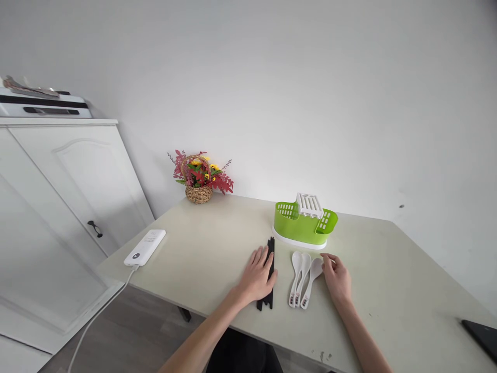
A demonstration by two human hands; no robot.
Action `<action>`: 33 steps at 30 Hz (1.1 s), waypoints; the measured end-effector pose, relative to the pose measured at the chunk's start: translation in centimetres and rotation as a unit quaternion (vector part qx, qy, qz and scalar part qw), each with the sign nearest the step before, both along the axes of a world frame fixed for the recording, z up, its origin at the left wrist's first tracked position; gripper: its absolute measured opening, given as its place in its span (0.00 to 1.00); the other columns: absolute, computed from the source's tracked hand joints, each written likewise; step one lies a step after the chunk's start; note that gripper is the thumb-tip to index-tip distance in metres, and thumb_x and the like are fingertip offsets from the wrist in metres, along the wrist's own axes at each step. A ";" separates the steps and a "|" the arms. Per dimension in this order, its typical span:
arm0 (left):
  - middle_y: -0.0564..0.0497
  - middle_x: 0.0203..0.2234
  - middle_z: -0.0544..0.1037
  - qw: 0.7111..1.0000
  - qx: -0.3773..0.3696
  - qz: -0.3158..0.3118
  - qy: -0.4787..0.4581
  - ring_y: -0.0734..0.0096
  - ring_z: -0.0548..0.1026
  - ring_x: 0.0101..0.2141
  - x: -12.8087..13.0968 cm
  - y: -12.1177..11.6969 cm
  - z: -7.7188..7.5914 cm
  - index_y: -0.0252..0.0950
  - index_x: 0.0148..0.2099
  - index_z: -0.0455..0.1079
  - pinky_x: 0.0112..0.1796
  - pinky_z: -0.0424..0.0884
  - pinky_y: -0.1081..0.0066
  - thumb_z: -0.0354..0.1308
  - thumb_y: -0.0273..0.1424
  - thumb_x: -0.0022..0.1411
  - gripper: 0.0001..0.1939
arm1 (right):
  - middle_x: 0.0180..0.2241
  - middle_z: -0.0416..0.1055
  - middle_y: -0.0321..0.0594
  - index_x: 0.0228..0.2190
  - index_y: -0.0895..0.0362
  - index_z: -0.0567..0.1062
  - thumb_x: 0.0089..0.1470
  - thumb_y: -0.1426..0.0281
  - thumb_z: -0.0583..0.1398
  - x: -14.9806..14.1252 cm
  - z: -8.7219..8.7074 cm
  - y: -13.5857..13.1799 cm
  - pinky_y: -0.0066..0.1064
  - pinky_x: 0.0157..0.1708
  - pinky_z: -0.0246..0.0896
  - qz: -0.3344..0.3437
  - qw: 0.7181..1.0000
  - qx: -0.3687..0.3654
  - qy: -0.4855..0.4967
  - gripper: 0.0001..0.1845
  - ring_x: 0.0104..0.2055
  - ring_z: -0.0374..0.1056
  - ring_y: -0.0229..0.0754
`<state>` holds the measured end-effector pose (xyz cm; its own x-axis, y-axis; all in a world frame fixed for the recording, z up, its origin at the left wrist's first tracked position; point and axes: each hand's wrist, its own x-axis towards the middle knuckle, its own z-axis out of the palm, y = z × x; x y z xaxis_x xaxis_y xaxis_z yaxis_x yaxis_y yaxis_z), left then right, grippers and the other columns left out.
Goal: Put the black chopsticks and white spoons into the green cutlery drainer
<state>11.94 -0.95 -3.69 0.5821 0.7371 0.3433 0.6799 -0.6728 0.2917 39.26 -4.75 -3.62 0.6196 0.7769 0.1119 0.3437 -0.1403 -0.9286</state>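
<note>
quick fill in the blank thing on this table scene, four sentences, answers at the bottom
1. The left hand lies on a bunch of chopsticks coloured ____.
2. The right hand is beside a group of ____ white spoons.
3. The slotted holder behind the spoons has walls coloured ____ and a white base.
4. In this view, the flower basket stands to the ____ of the holder.

Missing words: black; three; green; left

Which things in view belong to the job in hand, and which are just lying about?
Likely the job:
black chopsticks under the left hand
white spoons by the right hand
green caddy

Likely lying about:
flower basket
power bank
dark flat object
</note>
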 end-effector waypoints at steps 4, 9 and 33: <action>0.42 0.74 0.51 1.000 -0.005 0.002 0.004 0.50 0.47 0.73 0.0 -0.1 0.2 0.38 0.74 0.52 0.69 0.52 0.44 0.44 0.44 0.75 0.31 | 0.26 0.77 0.40 0.42 0.56 0.81 0.54 0.50 0.55 0.0 0.0 0.0 0.34 0.33 0.60 -0.001 1.000 -0.002 -0.002 0.27 0.30 0.71 0.48; 0.42 0.74 0.51 1.000 -0.010 -0.001 0.015 0.50 0.47 0.73 0.0 -0.5 0.6 0.37 0.74 0.53 0.69 0.52 0.46 0.44 0.44 0.75 0.31 | 0.25 0.76 0.40 0.41 0.57 0.81 0.53 0.50 0.55 0.0 0.0 -0.1 0.35 0.33 0.60 -0.004 1.000 -0.005 0.007 0.27 0.31 0.71 0.48; 0.45 0.64 0.70 0.986 -0.071 0.000 -0.150 0.58 0.67 0.65 -2.4 -2.4 3.1 0.44 0.68 0.61 0.64 0.66 0.51 0.43 0.39 0.77 0.22 | 0.21 0.60 0.28 0.48 0.55 0.77 0.51 0.44 0.65 2.4 0.5 -5.5 0.28 0.18 0.49 0.121 0.965 0.024 0.231 0.33 0.21 0.52 0.36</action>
